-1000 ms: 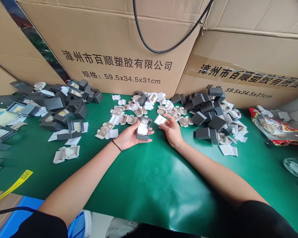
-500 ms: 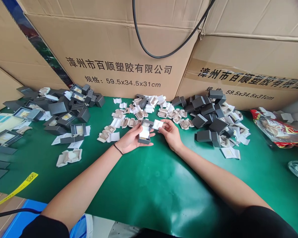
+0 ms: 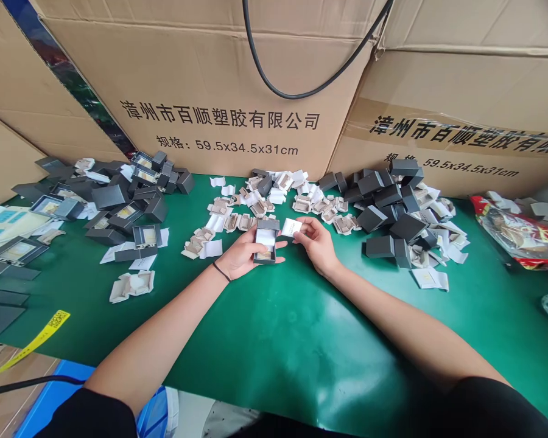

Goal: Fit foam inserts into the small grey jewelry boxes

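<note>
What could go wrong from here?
1. The left hand has its thumb over the open box, so it might mark the inside.
2. The right hand pinches the white square near one edge; it could slip.
3. The dark boxes to the right lie in a loose heap; a bump might topple some.

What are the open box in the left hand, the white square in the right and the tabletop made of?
Open dark gray box: perhaps plastic or paper-covered board, matte; crisp edges, no strong glare, can't tell which.
Printed white square: probably card or a padded insert, smooth; flat, with dark lettering.
Green tabletop: likely vinyl or coated, glossy; it throws bright reflections.
</note>
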A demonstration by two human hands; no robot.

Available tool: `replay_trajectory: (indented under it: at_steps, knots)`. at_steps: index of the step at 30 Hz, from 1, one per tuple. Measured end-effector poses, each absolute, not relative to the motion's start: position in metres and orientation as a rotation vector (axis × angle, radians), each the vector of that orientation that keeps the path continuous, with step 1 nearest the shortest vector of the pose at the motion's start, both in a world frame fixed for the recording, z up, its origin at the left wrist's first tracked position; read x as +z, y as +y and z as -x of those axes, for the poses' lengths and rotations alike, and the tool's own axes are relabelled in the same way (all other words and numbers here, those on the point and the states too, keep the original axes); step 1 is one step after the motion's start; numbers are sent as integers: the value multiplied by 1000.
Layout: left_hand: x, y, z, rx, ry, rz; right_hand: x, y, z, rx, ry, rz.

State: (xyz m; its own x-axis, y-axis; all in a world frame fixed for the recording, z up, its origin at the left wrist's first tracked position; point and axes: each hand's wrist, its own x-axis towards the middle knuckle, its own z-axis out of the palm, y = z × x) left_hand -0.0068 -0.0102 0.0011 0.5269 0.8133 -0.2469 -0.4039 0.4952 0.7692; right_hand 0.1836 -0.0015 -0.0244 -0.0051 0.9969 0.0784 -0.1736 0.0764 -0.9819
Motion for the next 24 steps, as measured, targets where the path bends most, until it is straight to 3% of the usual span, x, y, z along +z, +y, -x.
replay_trajectory:
  at_steps: [24]
  knots:
    - [3,-9,6,771,730,-639,-29,-2,-184,1111,-1228,1068]
